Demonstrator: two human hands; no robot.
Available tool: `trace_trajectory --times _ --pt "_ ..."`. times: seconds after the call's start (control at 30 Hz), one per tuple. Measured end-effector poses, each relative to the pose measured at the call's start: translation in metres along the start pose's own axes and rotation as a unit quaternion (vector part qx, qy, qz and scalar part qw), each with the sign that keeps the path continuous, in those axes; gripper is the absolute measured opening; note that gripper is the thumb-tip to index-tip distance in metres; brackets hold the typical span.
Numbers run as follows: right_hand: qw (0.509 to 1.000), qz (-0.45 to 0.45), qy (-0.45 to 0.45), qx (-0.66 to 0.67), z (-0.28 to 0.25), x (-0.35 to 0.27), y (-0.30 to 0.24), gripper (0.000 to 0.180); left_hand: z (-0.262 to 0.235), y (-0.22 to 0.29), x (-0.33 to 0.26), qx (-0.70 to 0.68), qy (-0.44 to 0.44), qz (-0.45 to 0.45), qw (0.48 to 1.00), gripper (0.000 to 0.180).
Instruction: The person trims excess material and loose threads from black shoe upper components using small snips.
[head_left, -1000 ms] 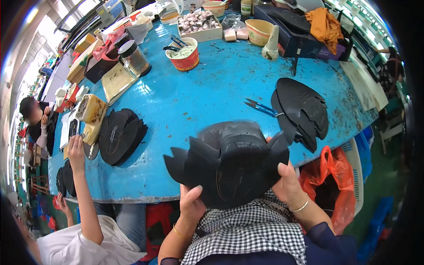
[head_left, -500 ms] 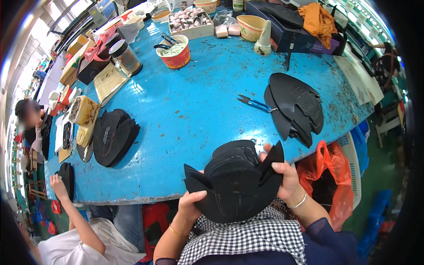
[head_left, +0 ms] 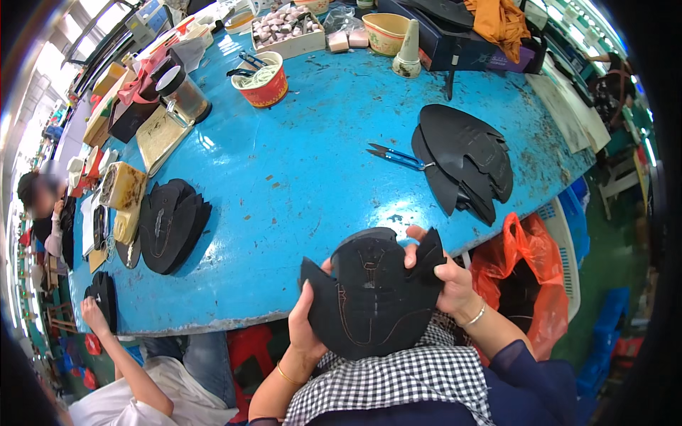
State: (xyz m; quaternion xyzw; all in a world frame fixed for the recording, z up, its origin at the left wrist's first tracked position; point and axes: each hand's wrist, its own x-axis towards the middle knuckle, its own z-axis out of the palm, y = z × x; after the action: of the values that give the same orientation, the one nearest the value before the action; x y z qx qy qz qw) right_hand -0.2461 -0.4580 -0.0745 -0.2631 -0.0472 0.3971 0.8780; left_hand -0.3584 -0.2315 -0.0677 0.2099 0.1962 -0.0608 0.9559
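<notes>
Between my two hands, over the near table edge, is a stack of black shoe-upper pieces (head_left: 373,305) with pointed wings at both sides. Orange stitched lines run across its front face. My left hand (head_left: 306,326) grips the left side, its thumb in front and most fingers hidden behind. On the right, my right hand (head_left: 455,285) is closed round the other wing, thumb on the front and fingertips showing past the top. Beyond it lie more black upper pieces (head_left: 465,153), with blue-handled thread snips (head_left: 398,157) touching their left edge.
Another black stack (head_left: 170,227) lies at the left, beside a yellowed plastic container (head_left: 122,186). A red tub (head_left: 261,85), a jar (head_left: 186,96) and a cone (head_left: 407,53) stand farther back. A red plastic bag (head_left: 522,277) hangs at right. A co-worker's hand (head_left: 94,316) touches black pieces at lower left.
The stack's front face now shows orange stitching where a plainer face with pale lines was before. Its fanned upper layers have come closer together. My left thumb points more upward.
</notes>
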Motion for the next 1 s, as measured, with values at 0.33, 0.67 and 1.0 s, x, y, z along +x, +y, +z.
trace_trajectory --times 0.33,0.67,1.0 --pt "0.987 -0.069 0.143 0.031 0.032 -0.006 0.024 0.043 0.002 -0.007 -0.009 0.039 -0.146 0.052 0.987 0.049" --pt "0.468 -0.269 0.078 -0.838 -0.005 0.09 -0.058 0.037 -0.008 0.079 -0.003 0.157 0.151 0.275 0.936 0.05" --pt "0.478 -0.376 0.07 -0.791 -0.038 0.188 -0.139 0.03 -0.067 0.134 -0.005 0.286 0.171 0.346 0.877 0.06"
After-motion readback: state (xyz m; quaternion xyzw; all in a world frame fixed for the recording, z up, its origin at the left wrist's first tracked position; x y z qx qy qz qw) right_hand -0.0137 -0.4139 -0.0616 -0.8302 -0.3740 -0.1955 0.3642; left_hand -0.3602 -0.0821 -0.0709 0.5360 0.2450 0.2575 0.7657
